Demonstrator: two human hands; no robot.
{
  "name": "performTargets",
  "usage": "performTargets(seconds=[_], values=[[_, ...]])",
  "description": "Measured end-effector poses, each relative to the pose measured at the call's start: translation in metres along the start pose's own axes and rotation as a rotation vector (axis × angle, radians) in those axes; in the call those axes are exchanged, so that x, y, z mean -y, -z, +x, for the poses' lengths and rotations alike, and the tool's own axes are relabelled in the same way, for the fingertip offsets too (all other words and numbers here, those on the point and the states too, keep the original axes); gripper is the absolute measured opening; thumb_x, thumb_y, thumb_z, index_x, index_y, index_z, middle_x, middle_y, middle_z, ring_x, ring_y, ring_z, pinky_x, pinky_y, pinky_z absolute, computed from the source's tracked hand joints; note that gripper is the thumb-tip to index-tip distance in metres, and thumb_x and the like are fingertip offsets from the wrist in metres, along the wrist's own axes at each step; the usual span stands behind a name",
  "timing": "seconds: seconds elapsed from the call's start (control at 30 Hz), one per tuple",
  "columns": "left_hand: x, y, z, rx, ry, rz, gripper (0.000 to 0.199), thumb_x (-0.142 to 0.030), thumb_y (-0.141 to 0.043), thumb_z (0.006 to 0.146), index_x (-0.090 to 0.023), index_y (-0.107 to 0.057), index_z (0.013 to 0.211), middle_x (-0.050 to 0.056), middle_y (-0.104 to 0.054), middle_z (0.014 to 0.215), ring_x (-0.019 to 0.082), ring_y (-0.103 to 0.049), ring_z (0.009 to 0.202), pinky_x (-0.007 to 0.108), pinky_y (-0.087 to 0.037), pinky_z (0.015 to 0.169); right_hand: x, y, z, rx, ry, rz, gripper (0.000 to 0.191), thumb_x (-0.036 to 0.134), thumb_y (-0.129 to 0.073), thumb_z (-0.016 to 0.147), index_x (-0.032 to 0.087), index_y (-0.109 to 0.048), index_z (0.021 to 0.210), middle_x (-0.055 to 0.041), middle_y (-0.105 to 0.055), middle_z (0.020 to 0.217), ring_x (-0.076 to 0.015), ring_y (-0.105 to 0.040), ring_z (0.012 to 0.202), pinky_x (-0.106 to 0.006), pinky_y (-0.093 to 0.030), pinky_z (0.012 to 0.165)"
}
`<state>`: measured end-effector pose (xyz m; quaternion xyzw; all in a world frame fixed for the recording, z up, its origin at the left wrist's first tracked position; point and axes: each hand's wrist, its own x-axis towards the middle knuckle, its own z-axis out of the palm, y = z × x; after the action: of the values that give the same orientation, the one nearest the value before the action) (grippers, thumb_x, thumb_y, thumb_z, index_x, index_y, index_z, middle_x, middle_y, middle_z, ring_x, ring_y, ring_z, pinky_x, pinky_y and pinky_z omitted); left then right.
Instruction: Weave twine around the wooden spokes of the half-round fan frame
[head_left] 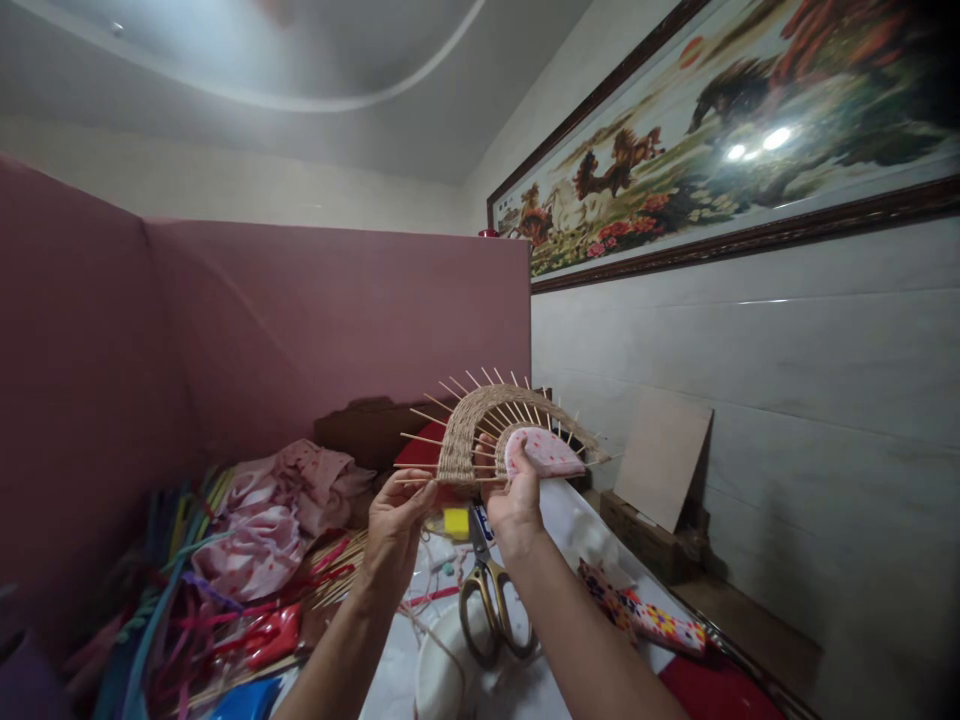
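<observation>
Pink walls [345,320] stand behind the bench [394,655]. From far off, I see my left hand [397,515] with its grip pinching the low edge stick [414,481] of a woven fan shape [459,430]. My right hand [517,505] has its thumb pressed on the pink dotted pad [551,452], with fingers behind. So the fan shape is up between both grips, over the bench. I think this step is fixing or checking that edge. I'd say the next move calls for a soft left pinch and a firm right hold, so the thin sticks don't bend. Just below the grips are scissors [482,575] and a yellow block [455,523]. Farther left is crumpled pink cloth [277,500].
</observation>
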<state>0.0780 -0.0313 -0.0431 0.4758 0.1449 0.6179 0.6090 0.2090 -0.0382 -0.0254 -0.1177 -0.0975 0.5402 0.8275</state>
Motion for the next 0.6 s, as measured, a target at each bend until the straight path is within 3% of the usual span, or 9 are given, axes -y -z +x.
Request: performTargets(seconds=[0.4,0.6], values=[[-0.0018,0.0009,0.0027,-0.025,-0.033,0.055,0.022,-0.017,-0.077,0.055,-0.016,-0.064,0.072,-0.003,-0.066,0.069,0.007,-0.058,0.059,0.016,-0.046,0.057,-0.0022,0.0025,0.0024,0.042,-0.02,-0.02,0.033,0.04,-0.048,0.081,0.012,-0.066,0.078,-0.0046,-0.068,0.065,-0.0163,-0.064,0.062,-0.031,-0.052,0.069],[-0.0068,0.001,0.0013,0.001,-0.033,0.099,0.018,-0.017,-0.076,0.057,-0.013,-0.067,0.072,0.002,-0.068,0.072,0.011,-0.06,0.066,0.02,-0.048,0.065,-0.0028,0.0024,0.0011,0.05,-0.031,-0.028,0.032,0.041,-0.049,0.08,0.013,-0.065,0.079,-0.005,-0.068,0.066,-0.017,-0.065,0.065,-0.032,-0.052,0.069]])
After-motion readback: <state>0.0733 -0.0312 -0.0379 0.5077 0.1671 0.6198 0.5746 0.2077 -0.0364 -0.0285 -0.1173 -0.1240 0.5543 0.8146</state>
